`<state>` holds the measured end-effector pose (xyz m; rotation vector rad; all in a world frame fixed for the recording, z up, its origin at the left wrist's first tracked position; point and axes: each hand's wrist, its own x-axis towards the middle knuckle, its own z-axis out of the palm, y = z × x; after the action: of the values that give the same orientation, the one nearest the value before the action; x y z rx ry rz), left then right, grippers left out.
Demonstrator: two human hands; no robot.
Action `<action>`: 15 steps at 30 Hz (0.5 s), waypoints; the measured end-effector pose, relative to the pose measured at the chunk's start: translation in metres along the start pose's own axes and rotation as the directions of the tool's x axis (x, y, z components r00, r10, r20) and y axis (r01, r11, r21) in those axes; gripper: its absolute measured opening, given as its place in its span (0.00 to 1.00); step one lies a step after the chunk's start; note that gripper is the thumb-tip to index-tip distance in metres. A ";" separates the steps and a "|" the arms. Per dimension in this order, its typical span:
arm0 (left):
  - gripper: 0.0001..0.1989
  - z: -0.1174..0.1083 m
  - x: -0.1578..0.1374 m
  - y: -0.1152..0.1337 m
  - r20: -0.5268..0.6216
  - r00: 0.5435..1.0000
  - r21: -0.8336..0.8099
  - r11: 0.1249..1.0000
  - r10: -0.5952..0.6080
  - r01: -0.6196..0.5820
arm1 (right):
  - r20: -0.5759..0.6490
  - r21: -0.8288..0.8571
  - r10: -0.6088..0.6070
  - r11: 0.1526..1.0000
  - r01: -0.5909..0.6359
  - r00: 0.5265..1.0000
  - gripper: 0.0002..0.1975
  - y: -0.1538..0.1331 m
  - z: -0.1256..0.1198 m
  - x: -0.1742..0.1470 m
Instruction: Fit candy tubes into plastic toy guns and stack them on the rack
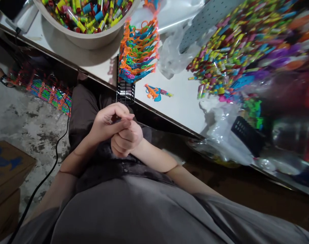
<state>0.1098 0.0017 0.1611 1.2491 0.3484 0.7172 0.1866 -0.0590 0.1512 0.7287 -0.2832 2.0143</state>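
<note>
My left hand (111,122) and my right hand (127,139) meet in front of my lap, touching each other. The left one is closed in a loose pinch, its fingertips against the top of the right. Curled into a fist, the right hand hides whatever may be inside it. No object shows between them. Just beyond them, a black mesh rack (126,92) sticks out past the table edge, with a stack of colourful plastic pieces (139,56) on it. To its right lies an orange and blue plastic toy (153,93) beside a small candy-coloured tube.
A bowl (89,42) of colourful tubes stands on the white table (174,108). A big heap of similar tubes (228,51) lies to the right, near clear plastic bags (220,125). On the floor at left are a cardboard box (9,169) and a black cable (57,149).
</note>
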 end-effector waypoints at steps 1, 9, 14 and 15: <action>0.17 0.001 -0.001 -0.001 0.011 0.999 -0.058 0.997 -0.045 0.045 | 0.000 -0.001 0.006 1.000 -0.006 1.000 0.31 0.001 0.000 0.000; 0.20 0.009 -0.013 -0.008 -0.023 0.978 -0.245 0.950 -0.205 0.193 | -0.126 -0.031 -0.057 0.998 0.053 0.990 0.30 0.002 0.001 -0.002; 0.09 -0.024 -0.004 0.018 0.173 0.985 0.276 0.961 -0.016 -0.033 | -0.278 -0.125 -0.011 0.992 -0.025 0.960 0.29 0.001 -0.001 -0.012; 0.08 -0.028 -0.002 0.022 0.215 0.977 0.329 0.942 -0.008 -0.064 | -0.292 -0.130 0.007 0.990 -0.047 0.956 0.30 0.002 -0.002 -0.014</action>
<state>0.0848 0.0238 0.1726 1.6427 0.2822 0.5539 0.1896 -0.0688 0.1418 0.3376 -0.2548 2.0732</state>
